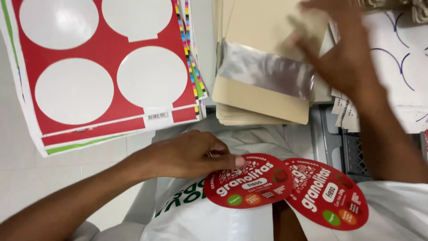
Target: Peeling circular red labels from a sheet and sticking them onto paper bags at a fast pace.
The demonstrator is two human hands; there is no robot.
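The left hand pinches one round red sticker. The blurry right hand, fingers spread, touches a tan pouch. No sticker is on it yet.

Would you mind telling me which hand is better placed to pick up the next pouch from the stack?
Right. The right hand is over the pouch stack, while the left hand holds a round red label.

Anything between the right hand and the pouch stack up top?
Nothing visible. The right hand, blurred, is already over the top tan pouch with the silver strip, at its right edge. The left hand rests on a round red label lower down, clear of that path.
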